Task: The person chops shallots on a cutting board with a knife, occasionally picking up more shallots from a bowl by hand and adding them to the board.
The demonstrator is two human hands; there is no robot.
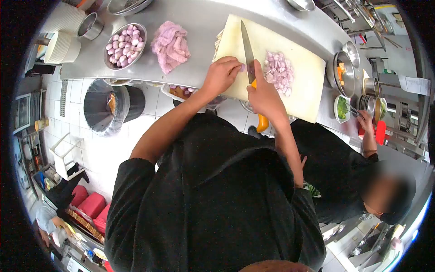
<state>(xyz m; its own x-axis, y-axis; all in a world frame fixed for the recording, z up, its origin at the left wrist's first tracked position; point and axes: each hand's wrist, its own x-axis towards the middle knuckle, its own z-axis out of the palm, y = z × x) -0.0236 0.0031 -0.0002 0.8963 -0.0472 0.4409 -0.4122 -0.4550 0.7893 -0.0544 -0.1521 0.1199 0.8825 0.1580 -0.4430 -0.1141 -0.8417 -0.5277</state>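
My right hand (267, 97) is wrapped round the yellow handle of a kitchen knife (247, 43), whose blade points away over the pale cutting board (308, 86). My left hand (224, 75) is closed at the board's near left edge, its fingertips pinching a small purple shallot (242, 67) beside the blade. To the right of the knife lies a heap of sliced shallots (278, 71). Left of the board are a crumpled pink cloth (170, 47) and a metal bowl (107, 58) filled with whole peeled shallots (123, 47).
A lined bin (97, 113) stands on the floor at left. Along the counter's right end sit metal pans (335, 81) and a white tub of green vegetables (341, 109). A co-worker close on my right reaches there, a hand (366, 122) holding tongs. Stacked white bowls (61, 47) stand far left.
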